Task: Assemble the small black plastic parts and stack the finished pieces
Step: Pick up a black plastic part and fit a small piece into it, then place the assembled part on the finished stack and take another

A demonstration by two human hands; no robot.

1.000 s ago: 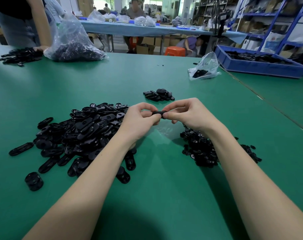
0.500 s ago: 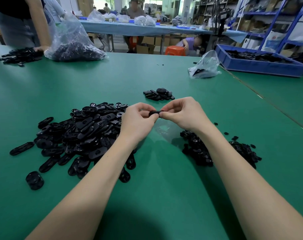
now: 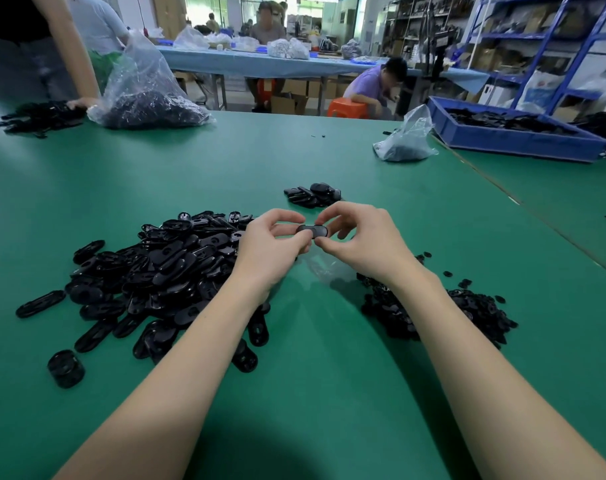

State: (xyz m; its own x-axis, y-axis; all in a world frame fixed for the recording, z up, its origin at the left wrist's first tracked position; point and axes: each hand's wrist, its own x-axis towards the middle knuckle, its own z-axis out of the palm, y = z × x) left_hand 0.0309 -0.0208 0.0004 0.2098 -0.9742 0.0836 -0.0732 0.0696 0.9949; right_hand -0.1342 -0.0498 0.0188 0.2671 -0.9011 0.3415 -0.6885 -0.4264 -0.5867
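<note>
Above the green table (image 3: 329, 161), between the two heaps, I have both hands raised with one oval black part (image 3: 312, 230) caught between them. From the head camera, my left hand (image 3: 272, 245) pinches its left end between thumb and curled fingers, and my right hand (image 3: 360, 240) pinches the right end the same way, thumb underneath, forefinger arched over the top. Whether the insert is fully seated I cannot tell; the fingers cover the seam. The part looks light, stiff and glossy, so I judge it will slip if squeezed on its smooth faces; holding it by the rounded ends and edges, as now, seems the surer grip, and pressing near the middle should snap the pieces together without bending anything. To my left lies the big pile of oval shells (image 3: 156, 271), to my right the smaller pile of little inserts (image 3: 433, 306). Just beyond my hands sits the small stack of finished pieces (image 3: 312, 195), where this one should go. Farther off are a clear bag of parts (image 3: 145, 98) and a blue crate (image 3: 509, 133).
</note>
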